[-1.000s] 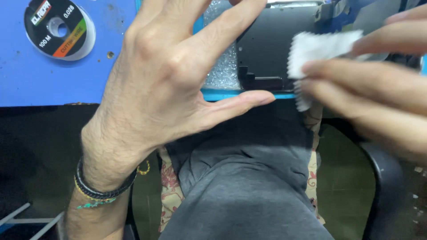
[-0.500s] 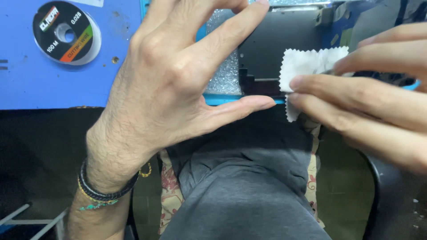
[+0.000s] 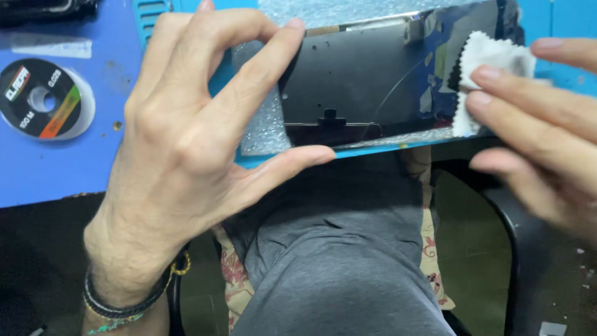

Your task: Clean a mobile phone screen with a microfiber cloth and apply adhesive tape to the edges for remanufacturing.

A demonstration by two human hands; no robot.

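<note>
- Fingers [image 3: 261,68] of the left hand [image 3: 186,155] spread wide and pinch the black panel [image 3: 360,81] at its left end, fingertips on the top edge and thumb under the near edge.
- Fingers [image 3: 528,99] of the right hand [image 3: 547,143] lie almost flat and press a small white cloth [image 3: 491,59] onto the panel's right end.
- This black panel lies flat on a shiny bubble sheet [image 3: 264,134], on the blue mat [image 3: 62,168], at the table's near edge above the person's lap.
- To wipe well, the left hand should hold the panel firm so it does not slide.
- The cloth should go gently, because the panel looks thin and could scratch or bend.
- A round spool [image 3: 46,99] sits well apart on the left, out of the way.
</note>
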